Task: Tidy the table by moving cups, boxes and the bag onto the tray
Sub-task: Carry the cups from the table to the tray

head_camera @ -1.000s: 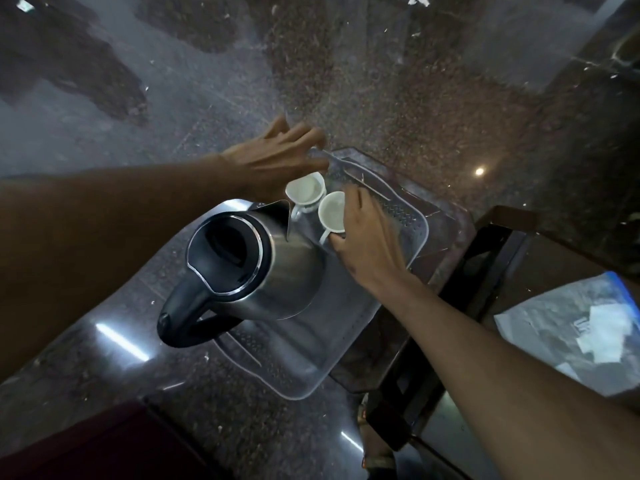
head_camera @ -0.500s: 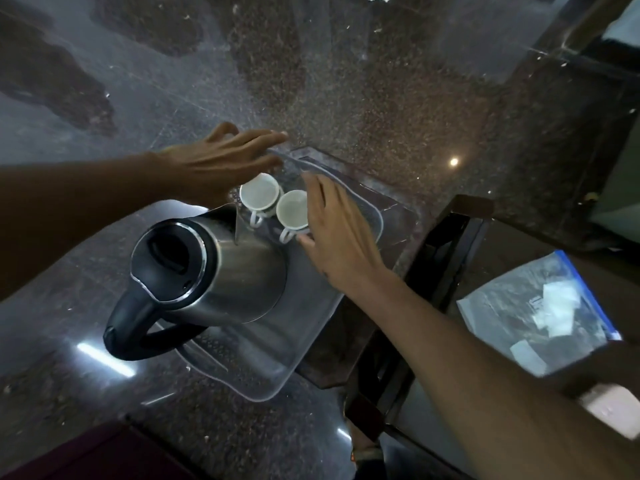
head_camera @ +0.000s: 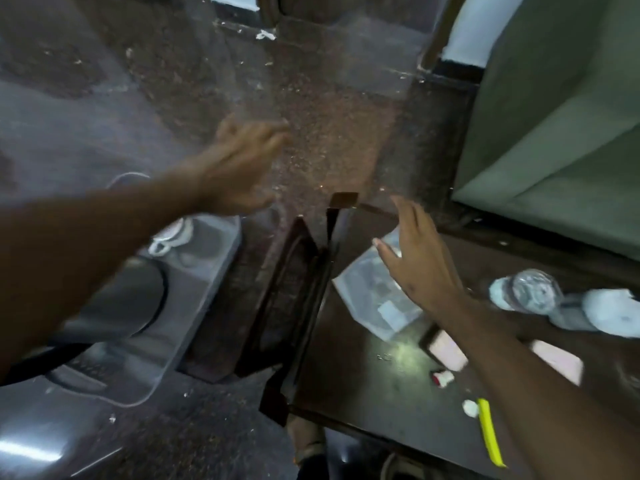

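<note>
Over the dark wooden surface (head_camera: 363,382) at the right, the right hand (head_camera: 420,261) hovers with its fingers straight and spread, holding nothing, just above the clear zip bag (head_camera: 374,306). That reach suggests the bag is the next thing meant for the tray. The bag lies flat near the surface's far corner, with pale boxes (head_camera: 446,349) just beside it toward the person, partly hidden by the forearm. A plastic bottle (head_camera: 526,294) lies on its side further right, and a yellow strip (head_camera: 490,433) rests near the front edge.

On the left, the clear tray (head_camera: 207,271) sits on the speckled stone floor, already carrying a white cup (head_camera: 173,235) and the steel kettle (head_camera: 121,296), both largely covered by the left forearm. The left hand (head_camera: 242,168) hangs above the floor beyond the tray, fingers loose and empty, seemingly finished with the cup and idle.

Half a second ago both hands were at the two cups on the tray, and the bag lay well off to the right. Since then the view has swung right, the right hand has crossed to the bag, and only one cup shows.
</note>
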A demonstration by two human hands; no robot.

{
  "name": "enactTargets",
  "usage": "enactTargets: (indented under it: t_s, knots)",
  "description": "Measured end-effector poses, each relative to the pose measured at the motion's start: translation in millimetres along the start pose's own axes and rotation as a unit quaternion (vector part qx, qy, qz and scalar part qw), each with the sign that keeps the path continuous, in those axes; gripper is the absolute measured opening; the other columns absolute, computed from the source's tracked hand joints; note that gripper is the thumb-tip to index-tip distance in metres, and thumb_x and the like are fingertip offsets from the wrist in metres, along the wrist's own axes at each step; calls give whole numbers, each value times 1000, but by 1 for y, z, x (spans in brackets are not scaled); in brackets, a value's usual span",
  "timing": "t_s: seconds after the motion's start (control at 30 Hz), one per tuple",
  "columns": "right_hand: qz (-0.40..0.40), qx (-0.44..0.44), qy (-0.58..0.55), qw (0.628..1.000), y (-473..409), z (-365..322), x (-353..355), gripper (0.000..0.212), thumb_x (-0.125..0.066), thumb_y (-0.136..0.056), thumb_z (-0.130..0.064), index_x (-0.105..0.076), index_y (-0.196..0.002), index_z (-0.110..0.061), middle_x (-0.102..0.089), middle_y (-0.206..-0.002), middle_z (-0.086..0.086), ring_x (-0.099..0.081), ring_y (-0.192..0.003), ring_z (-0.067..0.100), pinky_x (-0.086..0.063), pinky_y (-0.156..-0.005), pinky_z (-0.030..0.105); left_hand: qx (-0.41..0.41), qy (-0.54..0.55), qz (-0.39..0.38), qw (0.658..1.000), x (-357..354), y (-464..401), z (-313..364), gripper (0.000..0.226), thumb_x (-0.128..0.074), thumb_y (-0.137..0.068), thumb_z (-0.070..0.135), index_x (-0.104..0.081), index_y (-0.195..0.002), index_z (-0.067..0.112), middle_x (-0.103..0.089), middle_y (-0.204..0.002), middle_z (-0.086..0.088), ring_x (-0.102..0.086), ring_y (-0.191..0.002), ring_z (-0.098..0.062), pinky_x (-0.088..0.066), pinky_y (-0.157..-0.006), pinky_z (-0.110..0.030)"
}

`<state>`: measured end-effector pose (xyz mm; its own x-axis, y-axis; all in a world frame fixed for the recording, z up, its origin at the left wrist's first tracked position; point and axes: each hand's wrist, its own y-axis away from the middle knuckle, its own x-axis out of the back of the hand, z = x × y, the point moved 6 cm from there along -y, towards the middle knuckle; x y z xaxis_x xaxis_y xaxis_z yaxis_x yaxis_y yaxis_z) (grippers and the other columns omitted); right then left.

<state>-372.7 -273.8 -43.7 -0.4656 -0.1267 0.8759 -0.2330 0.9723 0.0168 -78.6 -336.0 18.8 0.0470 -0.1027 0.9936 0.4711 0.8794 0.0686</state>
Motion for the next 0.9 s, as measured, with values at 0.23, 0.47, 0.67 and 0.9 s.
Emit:
enactTargets:
  t_s: [0.23, 0.47, 0.67, 0.9]
  knots:
    - [-9, -175, 47, 983, 174, 180, 66, 59, -68, -96, -20, -47, -149, -2, -55, -143, 20, -52, -132, 39, -43, -110, 44, 24, 225, -92, 970, -116, -38, 340, 94, -71, -92, 50, -24, -168, 19, -24, -175, -5, -28, -161, -25, -26, -123, -48]
    - [-34, -341, 54, 938, 320, 308, 138, 64, -60, -87, -2, -47, -148, -9, -51, -148, 21, -56, -127, 45, -51, -98, 49, -68, 246, -157, 954, -170, -25, 540, 92, -76, -81, 41, -34, -161, 21, -48, -156, -3, -50, -141, -28, -37, -111, -47]
    - [-58, -401, 5, 914, 399, 346, 125, 78, -60, -78, 8, -39, -149, -18, -48, -145, 11, -60, -118, 41, -54, -90, 48, -97, 229, -223, 943, -211, -15, 606, 96, -79, -84, 34, -27, -164, 25, -43, -160, 0, -45, -148, -27, -34, -118, -44]
    - [-64, -404, -60, 910, 418, 357, 77, 87, -69, -74, 11, -34, -151, -12, -50, -145, 16, -56, -127, 41, -50, -102, 46, -89, 280, -257, 921, -233, -25, 644, 97, -77, -81, 3, -31, -164, 22, -44, -159, -4, -43, -150, -29, -39, -124, -46]
